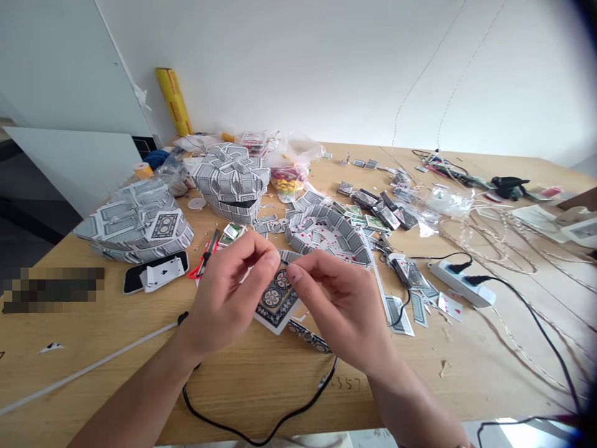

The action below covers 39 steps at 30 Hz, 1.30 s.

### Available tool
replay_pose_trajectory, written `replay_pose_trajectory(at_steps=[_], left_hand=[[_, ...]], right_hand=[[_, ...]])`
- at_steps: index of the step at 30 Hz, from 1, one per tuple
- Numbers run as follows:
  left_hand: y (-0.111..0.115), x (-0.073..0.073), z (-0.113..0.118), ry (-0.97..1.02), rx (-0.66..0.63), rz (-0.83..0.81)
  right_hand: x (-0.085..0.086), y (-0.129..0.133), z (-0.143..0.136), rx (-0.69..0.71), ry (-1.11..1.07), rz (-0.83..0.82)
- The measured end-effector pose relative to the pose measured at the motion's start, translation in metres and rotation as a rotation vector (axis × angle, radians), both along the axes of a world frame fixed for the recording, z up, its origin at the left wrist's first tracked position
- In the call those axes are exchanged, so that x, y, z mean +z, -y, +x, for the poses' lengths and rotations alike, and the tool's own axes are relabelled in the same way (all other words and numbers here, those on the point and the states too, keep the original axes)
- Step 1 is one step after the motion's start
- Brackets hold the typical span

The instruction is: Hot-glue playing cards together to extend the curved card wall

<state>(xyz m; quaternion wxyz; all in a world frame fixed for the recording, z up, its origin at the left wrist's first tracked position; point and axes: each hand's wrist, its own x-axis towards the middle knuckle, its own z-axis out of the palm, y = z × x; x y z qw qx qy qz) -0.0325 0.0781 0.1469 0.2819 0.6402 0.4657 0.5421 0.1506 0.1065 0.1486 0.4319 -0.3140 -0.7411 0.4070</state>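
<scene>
Both hands meet at the middle of the view, over the wooden table. My left hand (233,289) is closed, thumb pressed to its forefinger at the top edge of a dark patterned playing card (275,305). Closed in the same way, my right hand (342,305) pinches at the card's upper right. The fingertips nearly touch and hide the card's top. Beneath the card and partly behind my right hand lies a narrow folded strip with a dark pattern (310,338). Just beyond the hands sits an open ring-shaped tray built of folded cards (326,230).
Two lidded card-built boxes (135,221) (232,180) stand at the left and back. A phone (135,278) bearing cards and a red cutter (205,254) lie left. A power strip (461,283), cords and loose cards spread right. A black cable (261,440) loops in front.
</scene>
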Motion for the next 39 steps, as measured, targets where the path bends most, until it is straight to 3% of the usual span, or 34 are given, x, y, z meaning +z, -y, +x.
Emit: replay_pose_trajectory(at_steps=[7,16,30,39], left_hand=[[0.0,-0.001,-0.006,-0.019,-0.135,-0.042],[0.0,0.0,-0.003,0.038,-0.088,-0.029],[-0.001,-0.002,-0.005,0.017,-0.009,0.026],[0.001,-0.001,-0.001,-0.004,-0.023,0.114]], right_hand=[[-0.002,-0.002,0.003,0.059,-0.058,-0.065],[0.009,-0.004,0.003,0.123,-0.098,-0.238],[-0.003,-0.003,0.001,0.049,-0.12,-0.178],[0.0,-0.003,0.005,0.033,-0.17,-0.14]])
